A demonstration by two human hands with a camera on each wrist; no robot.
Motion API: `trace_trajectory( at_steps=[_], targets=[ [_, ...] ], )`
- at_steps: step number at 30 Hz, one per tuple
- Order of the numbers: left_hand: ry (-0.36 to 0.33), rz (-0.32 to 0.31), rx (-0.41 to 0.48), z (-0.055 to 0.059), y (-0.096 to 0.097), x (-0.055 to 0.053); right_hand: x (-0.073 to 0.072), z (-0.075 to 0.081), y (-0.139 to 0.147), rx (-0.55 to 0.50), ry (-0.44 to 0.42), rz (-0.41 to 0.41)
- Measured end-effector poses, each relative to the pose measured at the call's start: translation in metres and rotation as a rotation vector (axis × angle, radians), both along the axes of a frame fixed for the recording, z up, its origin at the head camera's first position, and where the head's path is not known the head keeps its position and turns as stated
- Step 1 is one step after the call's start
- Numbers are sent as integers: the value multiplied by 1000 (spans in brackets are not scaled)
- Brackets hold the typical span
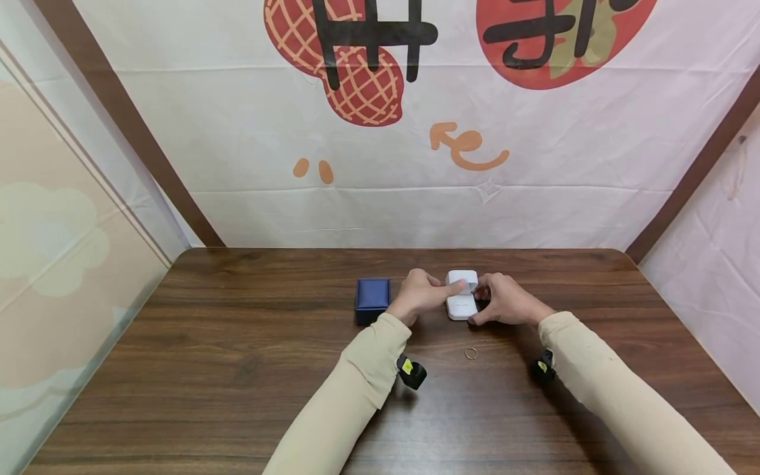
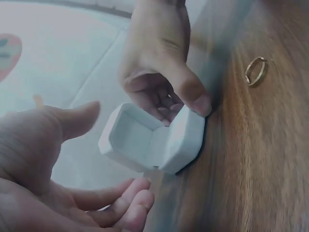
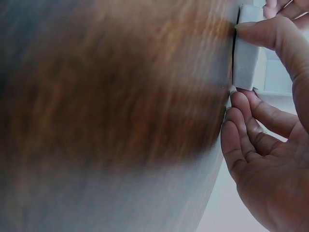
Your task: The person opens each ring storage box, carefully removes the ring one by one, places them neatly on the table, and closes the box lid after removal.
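A white ring box (image 1: pixel 461 307) stands on the table with its lid raised. My right hand (image 1: pixel 508 300) holds its base, the thumb (image 3: pixel 263 31) at the front corner and the fingers at the far side. At the box's left is my left hand (image 1: pixel 420 294), its thumb overlapping the lid in the head view. In the left wrist view, the left hand (image 2: pixel 63 169) has its thumb and fingers spread apart near the lid, with a gap to it. A thin gold ring (image 1: pixel 471 353) lies on the table in front of the box.
A closed dark blue box (image 1: pixel 373 298) stands left of my left hand. The brown wooden table (image 1: pixel 237 369) ends at the back against a printed fabric sheet (image 1: pixel 249 158). Dark bands with a yellow mark (image 1: pixel 408 367) are on both wrists.
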State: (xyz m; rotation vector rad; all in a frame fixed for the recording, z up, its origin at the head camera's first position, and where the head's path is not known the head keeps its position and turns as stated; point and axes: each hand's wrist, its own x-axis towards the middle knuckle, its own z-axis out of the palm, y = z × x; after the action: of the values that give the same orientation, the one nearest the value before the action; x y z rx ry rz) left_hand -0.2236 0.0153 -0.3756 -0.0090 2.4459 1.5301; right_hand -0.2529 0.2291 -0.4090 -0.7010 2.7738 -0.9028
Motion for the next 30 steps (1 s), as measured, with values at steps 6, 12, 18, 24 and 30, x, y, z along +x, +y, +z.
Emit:
trace_trajectory(
  at_steps=[6,12,18,24,30],
  targets=[
    [-87,48,94,-6,5,-13,0,0,-1,-1,-1,-2],
    [-123,50,139,-10,11,-19,1,-1,-1,0,9,-3],
    [-113,39,140,-12,16,-22,0,-1,-1,-10,14,0],
    [-107,33,129,-14,16,-22,1,0,-1,-6,5,-4],
    [-52,8,116,-14,15,-20,1,2,0,7,9,-6]
  ],
)
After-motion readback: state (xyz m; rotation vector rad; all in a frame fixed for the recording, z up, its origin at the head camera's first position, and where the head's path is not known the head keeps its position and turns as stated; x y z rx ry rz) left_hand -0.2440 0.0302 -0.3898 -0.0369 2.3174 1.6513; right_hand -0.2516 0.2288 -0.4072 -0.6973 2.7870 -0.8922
